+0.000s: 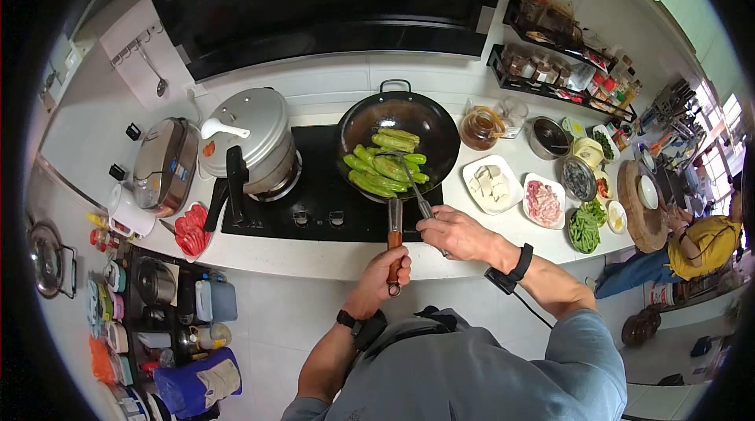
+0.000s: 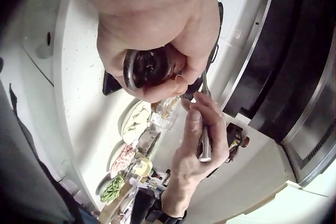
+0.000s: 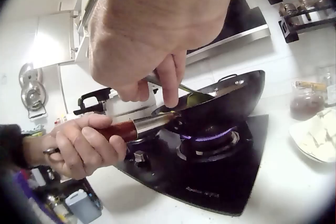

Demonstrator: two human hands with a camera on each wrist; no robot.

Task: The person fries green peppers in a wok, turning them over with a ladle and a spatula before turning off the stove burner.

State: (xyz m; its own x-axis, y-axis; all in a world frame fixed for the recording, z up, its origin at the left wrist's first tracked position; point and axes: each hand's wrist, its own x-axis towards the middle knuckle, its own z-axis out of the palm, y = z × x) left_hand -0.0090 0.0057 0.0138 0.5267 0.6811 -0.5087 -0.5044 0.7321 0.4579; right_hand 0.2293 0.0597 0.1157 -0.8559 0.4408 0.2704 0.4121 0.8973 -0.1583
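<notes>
Long green peppers lie in a heap in a dark wok on the stove. My left hand grips the wok's wooden handle, with fingers wrapped round it. A long metal cooking utensil is in my right hand, held near the end of its handle. Its tip is down among the peppers, and its head is hidden there. Under the wok, a blue-violet flame burns in the right wrist view.
Left of the wok stands a big lidded pot with a white spoon on top. Sliced red vegetable sits at the counter's left. To the right are plates of white pieces, sliced meat and cut green beans. Another person stands far right.
</notes>
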